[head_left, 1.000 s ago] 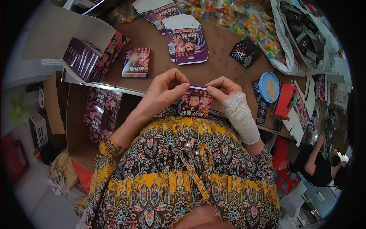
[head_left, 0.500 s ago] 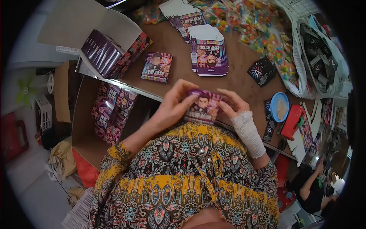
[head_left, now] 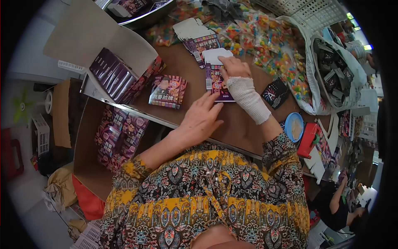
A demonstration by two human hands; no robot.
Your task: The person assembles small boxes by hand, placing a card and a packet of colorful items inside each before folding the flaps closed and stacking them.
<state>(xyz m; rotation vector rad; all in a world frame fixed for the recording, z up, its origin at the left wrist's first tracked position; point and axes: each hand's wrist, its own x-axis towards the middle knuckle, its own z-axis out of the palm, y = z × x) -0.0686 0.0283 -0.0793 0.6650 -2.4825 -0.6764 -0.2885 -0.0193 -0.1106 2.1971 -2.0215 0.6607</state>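
On the brown tabletop lies a pile of flat printed cartons (head_left: 215, 76), purple with white flaps. My right hand (head_left: 237, 70), with a white knitted cuff at its wrist, curls its fingers and thumb over the right side of this pile, gripping a carton there. My left hand (head_left: 203, 118) holds nothing; its fingers are apart and reach to the pile's lower edge. Left of it, finished-looking colourful boxes (head_left: 168, 91) with a cartoon figure sit stacked near the table edge. Behind, a second fanned bundle of flat cartons (head_left: 201, 43) lies on the table.
An open carton (head_left: 112, 72) of purple boxes stands at left, above a larger box (head_left: 89, 166) with more packs. Candy bags (head_left: 265, 37) cover the back right. Nearby are a black packet (head_left: 275, 93), blue-rimmed dish (head_left: 294, 127), red tape dispenser (head_left: 307, 140) and a white sack (head_left: 315, 79).
The colourful box is out of my hands, and the boxes at left look higher stacked. My right hand has moved forward onto the flat cartons; my left has opened.
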